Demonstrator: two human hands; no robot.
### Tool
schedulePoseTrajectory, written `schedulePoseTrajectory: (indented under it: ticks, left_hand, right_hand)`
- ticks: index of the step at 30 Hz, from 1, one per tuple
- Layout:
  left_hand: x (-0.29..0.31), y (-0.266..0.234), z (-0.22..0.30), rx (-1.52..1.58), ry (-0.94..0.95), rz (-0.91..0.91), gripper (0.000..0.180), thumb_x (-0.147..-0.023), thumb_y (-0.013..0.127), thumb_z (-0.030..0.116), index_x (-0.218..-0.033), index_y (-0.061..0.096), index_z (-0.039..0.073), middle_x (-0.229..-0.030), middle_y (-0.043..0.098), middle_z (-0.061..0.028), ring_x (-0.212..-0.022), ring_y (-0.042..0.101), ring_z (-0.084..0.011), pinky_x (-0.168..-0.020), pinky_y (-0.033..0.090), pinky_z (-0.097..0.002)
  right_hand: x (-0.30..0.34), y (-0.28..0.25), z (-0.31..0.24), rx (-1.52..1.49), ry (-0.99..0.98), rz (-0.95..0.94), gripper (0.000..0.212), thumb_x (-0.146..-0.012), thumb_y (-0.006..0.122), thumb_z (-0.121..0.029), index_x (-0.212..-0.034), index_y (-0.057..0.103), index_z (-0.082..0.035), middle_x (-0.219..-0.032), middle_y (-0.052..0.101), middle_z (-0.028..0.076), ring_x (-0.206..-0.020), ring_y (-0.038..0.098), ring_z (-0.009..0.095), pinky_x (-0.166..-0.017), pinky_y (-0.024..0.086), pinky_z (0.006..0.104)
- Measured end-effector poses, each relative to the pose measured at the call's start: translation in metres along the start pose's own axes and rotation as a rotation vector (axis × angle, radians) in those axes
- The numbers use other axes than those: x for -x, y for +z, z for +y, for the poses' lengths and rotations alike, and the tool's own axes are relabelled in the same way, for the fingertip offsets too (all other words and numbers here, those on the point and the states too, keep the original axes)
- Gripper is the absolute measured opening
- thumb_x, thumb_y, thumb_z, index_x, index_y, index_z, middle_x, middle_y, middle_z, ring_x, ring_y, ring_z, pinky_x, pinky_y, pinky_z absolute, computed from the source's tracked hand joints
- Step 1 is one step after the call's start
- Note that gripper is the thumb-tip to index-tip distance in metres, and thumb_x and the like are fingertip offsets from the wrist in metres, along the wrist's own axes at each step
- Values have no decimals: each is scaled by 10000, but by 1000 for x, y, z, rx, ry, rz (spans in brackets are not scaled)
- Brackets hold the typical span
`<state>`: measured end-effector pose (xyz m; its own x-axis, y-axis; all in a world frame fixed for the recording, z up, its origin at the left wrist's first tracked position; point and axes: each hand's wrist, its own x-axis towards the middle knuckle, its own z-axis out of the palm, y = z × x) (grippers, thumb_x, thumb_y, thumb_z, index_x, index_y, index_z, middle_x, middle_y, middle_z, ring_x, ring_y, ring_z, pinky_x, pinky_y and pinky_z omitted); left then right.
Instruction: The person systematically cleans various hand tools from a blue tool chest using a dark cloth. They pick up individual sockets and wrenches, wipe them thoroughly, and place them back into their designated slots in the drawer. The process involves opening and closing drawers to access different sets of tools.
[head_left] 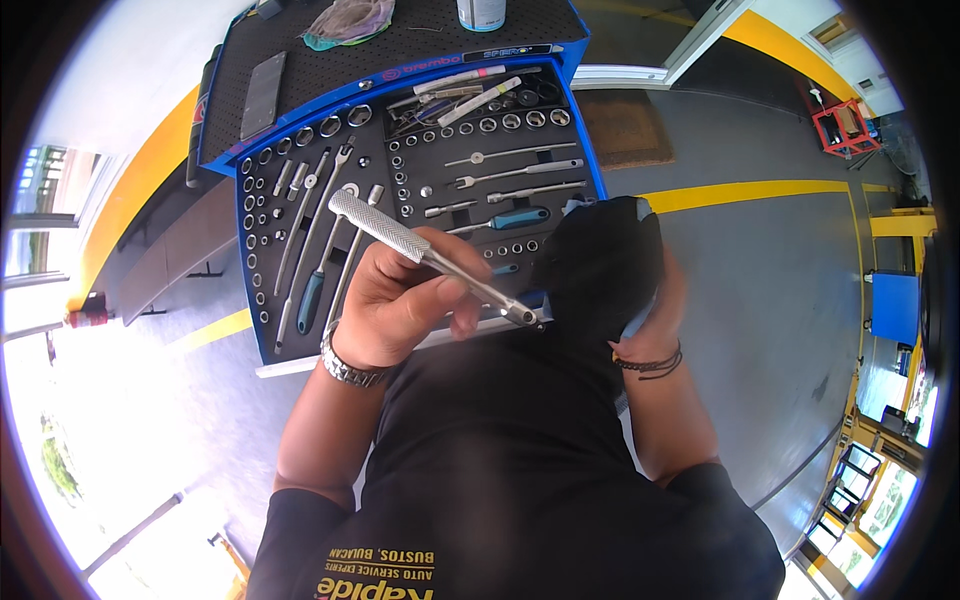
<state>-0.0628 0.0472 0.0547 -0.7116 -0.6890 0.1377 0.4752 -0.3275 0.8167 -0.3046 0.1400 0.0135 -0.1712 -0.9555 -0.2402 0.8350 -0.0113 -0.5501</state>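
My left hand [385, 315] is closed around a silver breaker bar [380, 228] above an open tool drawer [262, 371]. The bar's knurled handle points up and left, and its hinged drive end slants down to the right, just short of a black cloth [598, 262]. That cloth is bunched in my right hand [668, 312], which grips it from the right side; most of the fingers are hidden behind it. Light blue edges show at the cloth's border. Below the hands, sockets [487, 125], ratchets and a blue-handled screwdriver [519, 218] lie in the drawer's dark foam.
On the blue cabinet's perforated top [420, 40] are a dark phone-like slab [264, 95], a crumpled rag [347, 22] and a can [482, 12]. A brown mat [625, 130] lies on the grey floor beyond the drawer. A red stand [843, 128] is at the far right.
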Motion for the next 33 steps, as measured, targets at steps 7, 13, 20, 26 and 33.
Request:
schedulePoseTrajectory:
  ticks: [7,13,20,26,33]
  left_hand:
    - [15,15,12,-175,-56,228,168,-916,638,19,-1071,666,-39,-734,666,-46,-610,589,-75,-561,471,-223]
    - [18,35,14,-412,-8,353,298,-941,652,155,-1170,611,-32,-835,657,-47,-643,549,-66,-558,420,-187]
    - [35,21,8,-340,174,284,259,-1008,548,192,-1123,597,-35,-806,614,-34,-612,501,-47,-553,404,-199]
    - [40,15,8,-37,364,353,314,-1028,496,239,-1166,524,-42,-768,548,-52,-620,453,-93,-561,399,-260]
    - [37,-5,22,64,308,235,333,-1040,443,310,-1105,503,-12,-705,466,-41,-582,429,-115,-528,388,-270]
  right_hand:
    - [26,78,27,93,-15,-253,492,-1064,337,-335,-1449,361,-31,-1295,576,146,-1202,570,236,-1034,447,382]
    - [34,81,33,1031,-239,-283,305,-977,575,-146,-1233,543,16,-1022,669,94,-939,634,126,-824,482,269]
    - [35,70,29,947,-147,-267,203,-999,548,-168,-1010,621,21,-821,675,45,-730,621,84,-688,469,214]
    - [17,60,19,301,-111,126,348,-1043,436,-321,-1003,618,-27,-871,641,52,-766,618,111,-714,493,230]
    - [17,18,-3,441,-156,137,373,-1042,405,-304,-1088,617,-1,-989,657,101,-880,643,157,-790,516,274]
